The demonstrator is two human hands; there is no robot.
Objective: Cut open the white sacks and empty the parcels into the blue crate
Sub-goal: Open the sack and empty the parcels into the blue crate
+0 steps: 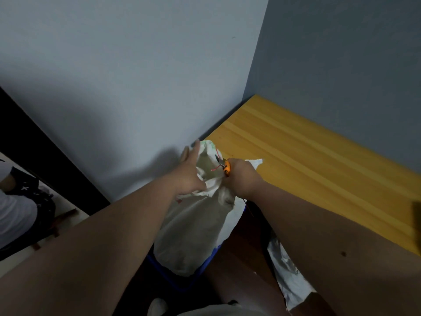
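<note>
The left hand [190, 176] is gripping the crumpled white woven sack [198, 226] at its neck, fingers clamped; at three o'clock, the right hand [243, 179] is clutching orange-handled scissors [224, 166]

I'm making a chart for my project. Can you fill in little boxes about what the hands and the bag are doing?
sack: white woven sack, standing in the blue plastic crate
left hand: left hand holds the sack's gathered top
right hand: right hand grips orange-handled scissors
scissors: blades at the red tie string
beside: yellow wooden table
parcels: not visible
</note>
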